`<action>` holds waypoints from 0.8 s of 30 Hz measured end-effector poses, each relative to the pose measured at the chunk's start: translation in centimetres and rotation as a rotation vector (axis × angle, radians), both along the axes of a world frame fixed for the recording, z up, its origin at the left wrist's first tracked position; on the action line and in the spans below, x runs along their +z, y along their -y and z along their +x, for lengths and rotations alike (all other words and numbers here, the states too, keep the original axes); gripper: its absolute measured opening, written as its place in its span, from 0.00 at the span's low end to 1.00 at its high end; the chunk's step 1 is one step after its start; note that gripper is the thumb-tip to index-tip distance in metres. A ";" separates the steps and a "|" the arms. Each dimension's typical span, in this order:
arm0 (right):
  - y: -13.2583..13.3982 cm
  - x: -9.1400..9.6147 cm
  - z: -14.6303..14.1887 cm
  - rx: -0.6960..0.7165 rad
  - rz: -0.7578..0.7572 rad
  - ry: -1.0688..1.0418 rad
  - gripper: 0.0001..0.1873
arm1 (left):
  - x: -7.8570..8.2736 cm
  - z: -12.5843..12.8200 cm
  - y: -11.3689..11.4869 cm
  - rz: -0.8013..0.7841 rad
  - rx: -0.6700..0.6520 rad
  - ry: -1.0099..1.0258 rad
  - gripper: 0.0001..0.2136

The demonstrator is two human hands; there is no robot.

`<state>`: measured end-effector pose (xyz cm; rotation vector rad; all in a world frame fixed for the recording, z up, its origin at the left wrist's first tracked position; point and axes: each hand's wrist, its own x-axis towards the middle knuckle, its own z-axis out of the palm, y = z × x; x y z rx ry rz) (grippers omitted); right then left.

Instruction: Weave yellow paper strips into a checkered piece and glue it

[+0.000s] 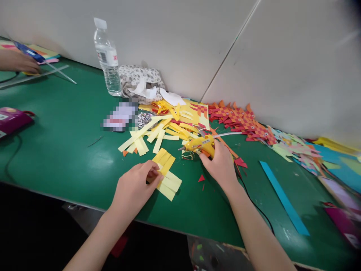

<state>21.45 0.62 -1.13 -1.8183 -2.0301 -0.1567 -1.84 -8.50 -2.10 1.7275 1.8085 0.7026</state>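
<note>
My left hand point(141, 180) pinches a small piece of woven paper strips point(169, 182), bright yellow crossed with pale yellow, just above the green table. In my right hand point(221, 165) is a yellow hot glue gun point(199, 145), its nozzle pointing left toward the loose strips. A clear glue stick point(228, 133) juts from the gun's back, and a black cord point(258, 210) trails toward the table's front edge. Just beyond my left hand lies a pile of loose yellow paper strips point(159, 141). Small red paper scraps point(201, 178) lie between my hands.
A water bottle point(108, 64) stands near the wall beside a patterned cloth pouch point(142, 77). Red and orange woven paper fish point(239, 120) are heaped at the back right. A blue strip point(283, 197) lies at right. Another person's hand point(21, 62) is at far left by a blue glue gun point(29, 52).
</note>
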 end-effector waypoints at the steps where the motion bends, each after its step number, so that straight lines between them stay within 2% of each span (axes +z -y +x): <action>1: -0.1 -0.1 0.0 -0.011 -0.007 0.017 0.27 | 0.0 0.0 0.0 -0.002 -0.001 0.002 0.07; 8: -0.5 -0.6 0.2 -0.008 -0.011 0.039 0.27 | 0.1 0.4 0.1 -0.002 0.013 -0.083 0.09; 13: -0.3 -0.3 0.4 -0.022 0.003 0.008 0.26 | 0.6 0.3 -0.2 -0.034 -0.014 -0.060 0.10; 21: -0.6 1.0 1.1 -0.110 0.170 -0.231 0.29 | 0.6 0.5 -0.4 -0.031 -0.014 -0.108 0.07; 24: -0.9 1.3 1.9 -0.171 0.190 -0.346 0.33 | 0.4 0.5 -0.4 -0.026 -0.022 -0.104 0.07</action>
